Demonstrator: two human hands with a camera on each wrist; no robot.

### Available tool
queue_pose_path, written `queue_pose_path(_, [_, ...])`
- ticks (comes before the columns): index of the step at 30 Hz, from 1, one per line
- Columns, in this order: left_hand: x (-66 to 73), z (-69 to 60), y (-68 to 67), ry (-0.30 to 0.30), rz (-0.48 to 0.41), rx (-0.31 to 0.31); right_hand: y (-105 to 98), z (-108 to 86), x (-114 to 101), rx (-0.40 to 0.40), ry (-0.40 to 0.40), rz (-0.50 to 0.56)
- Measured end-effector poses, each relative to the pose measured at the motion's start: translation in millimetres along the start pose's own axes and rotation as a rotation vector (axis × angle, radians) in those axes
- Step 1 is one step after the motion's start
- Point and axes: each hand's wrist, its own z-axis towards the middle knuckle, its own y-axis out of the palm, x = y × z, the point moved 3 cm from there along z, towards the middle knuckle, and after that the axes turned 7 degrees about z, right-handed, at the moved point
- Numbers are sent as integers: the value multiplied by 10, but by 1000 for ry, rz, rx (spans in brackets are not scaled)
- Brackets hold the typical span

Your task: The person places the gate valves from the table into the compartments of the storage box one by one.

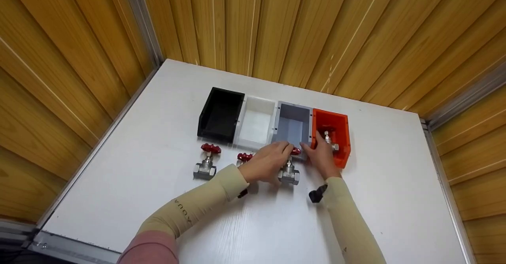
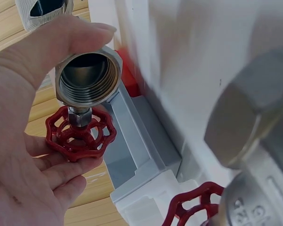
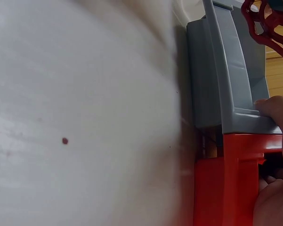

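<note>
My left hand (image 1: 267,163) holds a metal gate valve (image 1: 289,174) with a red handwheel in front of the grey bin (image 1: 292,108). In the left wrist view, the thumb lies over the valve's threaded body and the fingers support the handwheel (image 2: 80,134). My right hand (image 1: 323,159) straddles the adjoining walls of the grey bin and the orange bin (image 1: 343,161). In the right wrist view, its thumb touches the grey rim while the other fingers reach inside the orange bin, pinching the walls. A valve (image 1: 335,147) lies in the orange bin, partly hidden by that hand.
Left of the grey bin stand a white bin (image 1: 255,123) and a black bin (image 1: 222,114) in the same row. One valve (image 1: 204,170) stands before the black bin; another, with its red handwheel (image 1: 244,157) showing, is mostly behind my left arm. Wooden panels (image 1: 269,27) enclose the white table (image 1: 158,137).
</note>
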Motion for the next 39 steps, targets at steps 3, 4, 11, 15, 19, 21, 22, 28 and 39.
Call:
queue_pose_path(3, [-13,20,-7,2,-1,14,-1,5,-2,-1,4,-1])
queue_pose_path(4, [-18,25,-10,1,-1,18,-2,5,-2,-2,6,-2])
queue_pose_path(11, [-39,54,-43,-1,6,28,-5,5,-7,10,-7,6])
queue_pose_path(15, [-50,68,-60,5,13,36,-5,2,-4,16,3,2])
queue_pose_path(19, [-61,80,-72,1,-1,48,-11,-8,-5,10,7,-9])
queue_pose_path(21, [-64,84,-79,-1,-11,55,-15,-13,-8,6,0,-11])
queue_pose_path(22, [-65,88,-80,-1,-11,58,-17,-15,-9,2,-1,-9])
queue_pose_path(28, [-80,108,-71,-2,-14,66,-16,-14,-3,-13,10,3])
queue_pose_path(39, [-115,149,-72,6,-23,104,-7,-4,2,-24,50,22])
